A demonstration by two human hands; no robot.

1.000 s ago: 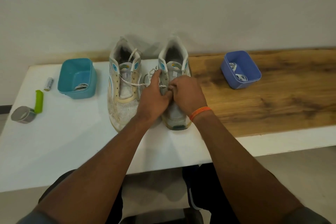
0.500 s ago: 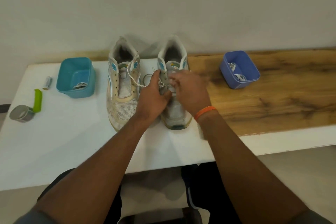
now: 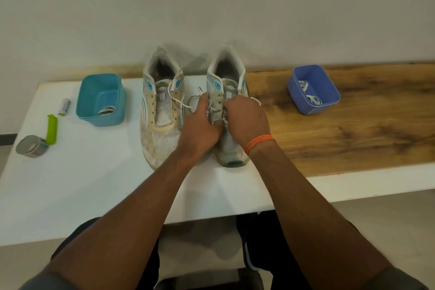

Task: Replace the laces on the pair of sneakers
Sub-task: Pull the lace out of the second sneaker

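Two worn white sneakers stand side by side on the table, toes toward me. The left sneaker (image 3: pixel 162 110) has bare eyelets, with a loose white lace end trailing off its right side. On the right sneaker (image 3: pixel 229 148) my left hand (image 3: pixel 200 125) grips the left eyelet flap. My right hand (image 3: pixel 247 117) pinches the old white lace (image 3: pixel 213 109) over the eyelets. Loops of that lace (image 3: pixel 193 101) hang between the two sneakers. My hands hide the lower eyelets.
A teal tub (image 3: pixel 101 99) left of the sneakers holds a coiled lace. A blue tub (image 3: pixel 313 89) on the wooden board (image 3: pixel 364 125) at right holds white laces. A battery (image 3: pixel 64 106), a green clip (image 3: pixel 52 128) and a tape roll (image 3: pixel 31 146) lie far left on the white table (image 3: pixel 70 183).
My right hand rose toward the upper eyelets half a second ago and has come back down over the lace. The loose lace beside the left sneaker has shifted. My left hand kept its grip.
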